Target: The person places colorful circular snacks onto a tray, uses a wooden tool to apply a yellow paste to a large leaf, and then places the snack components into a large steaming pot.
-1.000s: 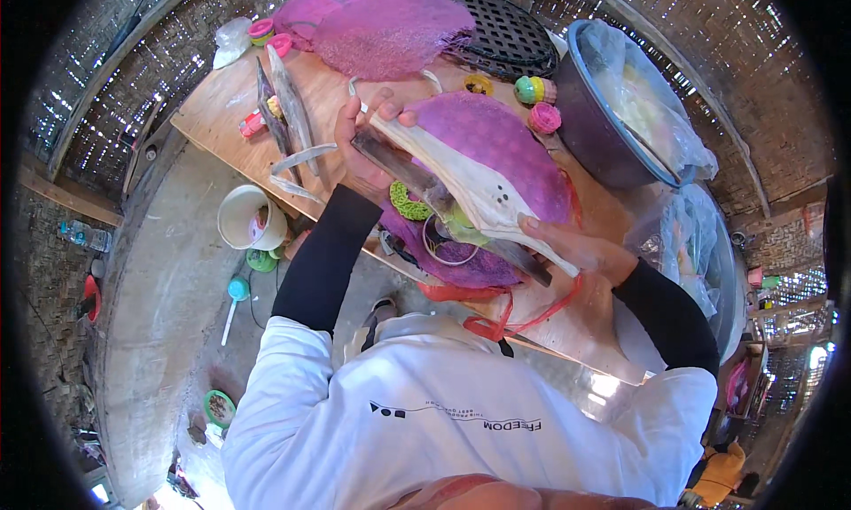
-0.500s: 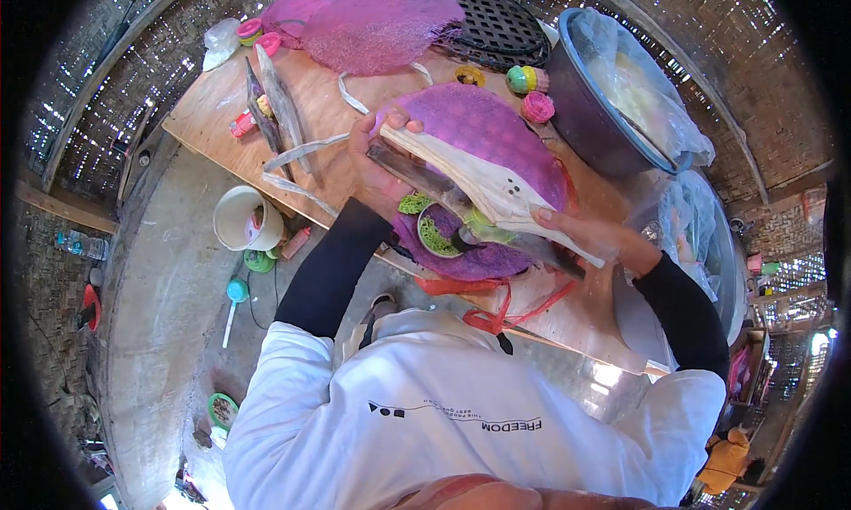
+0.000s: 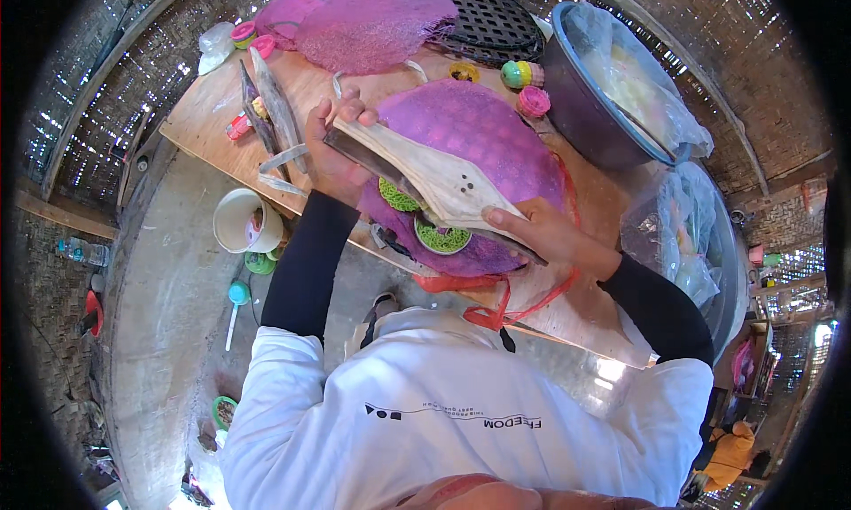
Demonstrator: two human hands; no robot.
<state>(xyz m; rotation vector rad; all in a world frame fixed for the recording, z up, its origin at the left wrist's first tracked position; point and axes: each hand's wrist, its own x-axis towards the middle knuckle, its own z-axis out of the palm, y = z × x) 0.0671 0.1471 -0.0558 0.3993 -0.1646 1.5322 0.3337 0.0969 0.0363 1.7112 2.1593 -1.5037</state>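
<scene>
A long wooden hand press (image 3: 417, 160), with a pale upper bar and a darker lower one, is held slantwise over the table. My left hand (image 3: 335, 147) is closed around its far left end. At the near right end, my right hand (image 3: 554, 235) grips it with the thumb on top of the pale bar. Under the press lies a nest of thin green strands (image 3: 396, 196). Beside that nest, a round pale-rimmed mould (image 3: 443, 239) holds more green strands. Both rest on a round purple mesh-covered tray (image 3: 483, 124), which is partly hidden by the press.
Beyond the tray lie pink mesh covers (image 3: 377, 31), a black lattice tray (image 3: 487, 18) and stacked coloured moulds (image 3: 521, 74). A large tub (image 3: 589, 89) with plastic stands at right. Other wooden pieces (image 3: 277, 102) lie at left; a white bucket (image 3: 248, 219) stands below the table edge.
The two bars, apart with something green between them, have come together. Both hands moved left with the press. More of the strand-filled mould now shows below it.
</scene>
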